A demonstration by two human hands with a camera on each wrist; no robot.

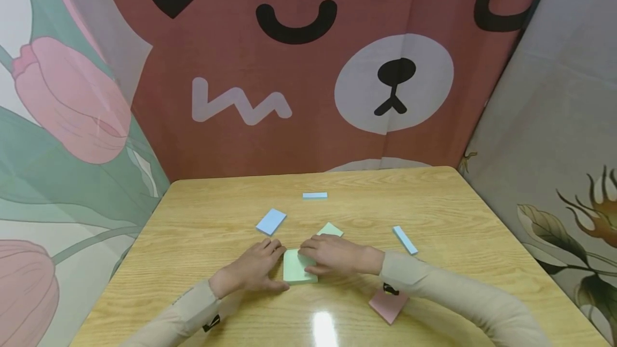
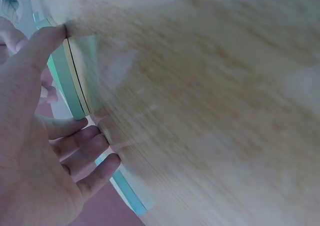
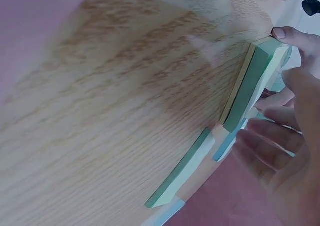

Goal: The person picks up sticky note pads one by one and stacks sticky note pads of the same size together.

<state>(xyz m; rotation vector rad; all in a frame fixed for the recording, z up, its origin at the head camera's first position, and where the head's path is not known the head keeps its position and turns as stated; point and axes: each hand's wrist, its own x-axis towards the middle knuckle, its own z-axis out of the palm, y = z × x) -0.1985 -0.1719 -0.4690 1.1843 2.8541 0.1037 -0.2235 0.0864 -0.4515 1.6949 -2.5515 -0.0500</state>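
Beside a relaxed right hand, the left hand grips one of two green pads, near three blue pads and one pink pad, on the wood-grain tabletop before bear-print cloth.

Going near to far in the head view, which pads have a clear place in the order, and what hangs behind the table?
Pink pad → nearer green pad → rectangular blue pad → slim blue pad at the back → bear-print cloth.

Stack between your left hand and right hand, pad beyond the left, strip farthest back, second strip rightmost (all on the table)
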